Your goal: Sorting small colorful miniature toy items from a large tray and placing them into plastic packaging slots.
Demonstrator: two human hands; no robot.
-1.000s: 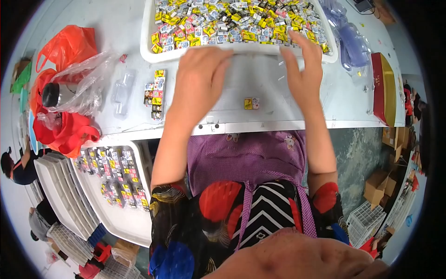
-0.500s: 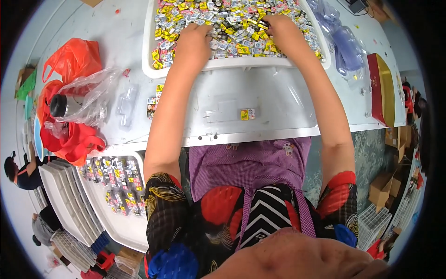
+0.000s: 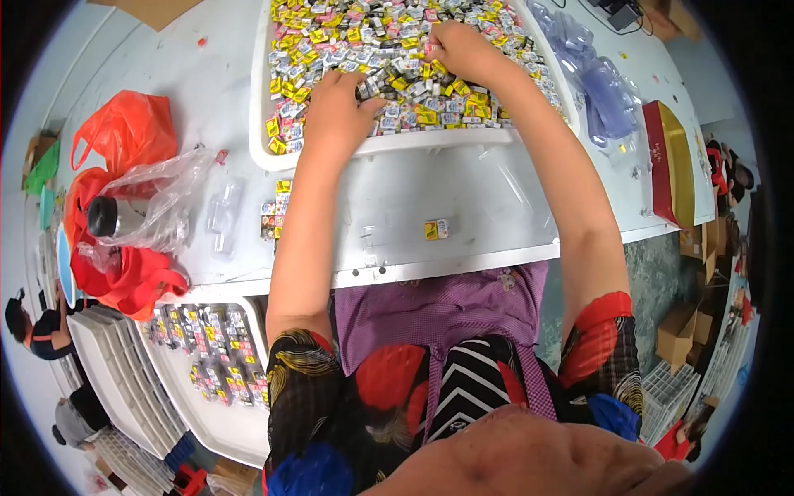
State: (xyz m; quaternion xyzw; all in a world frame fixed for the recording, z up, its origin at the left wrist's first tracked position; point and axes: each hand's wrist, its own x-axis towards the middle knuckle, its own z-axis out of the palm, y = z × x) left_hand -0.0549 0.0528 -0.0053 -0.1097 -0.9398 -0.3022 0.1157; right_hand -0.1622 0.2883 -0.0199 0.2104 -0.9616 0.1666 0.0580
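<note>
A large white tray (image 3: 413, 142) on the table is filled with small printed boxes (image 3: 426, 116) in yellow, white, pink and black. My left hand (image 3: 337, 114) rests over the tray's near left part, thumb and fingers spread apart above the boxes, with nothing visible in its grasp. Farther in and to the right, my right hand (image 3: 465, 54) pinches a small pinkish-white box (image 3: 431, 52) at its fingertips; the fingers partly hide it. One yellow-and-white box (image 3: 436, 229) lies alone near the table's front edge. Several more boxes (image 3: 271, 221) sit together beside my left forearm.
Red plastic bags (image 3: 128, 132) and a black-lidded flask (image 3: 116, 215) stand at left, near a clear plastic blister (image 3: 223, 217). More clear blisters (image 3: 608, 99) and a red-and-gold box (image 3: 672, 165) lie at right. Below left, another white tray (image 3: 217, 430) holds filled packs.
My right hand has moved left across the boxes and now pinches one. My left hand's thumb has spread away from its fingers. The view has shifted, so the tray appears lower.
</note>
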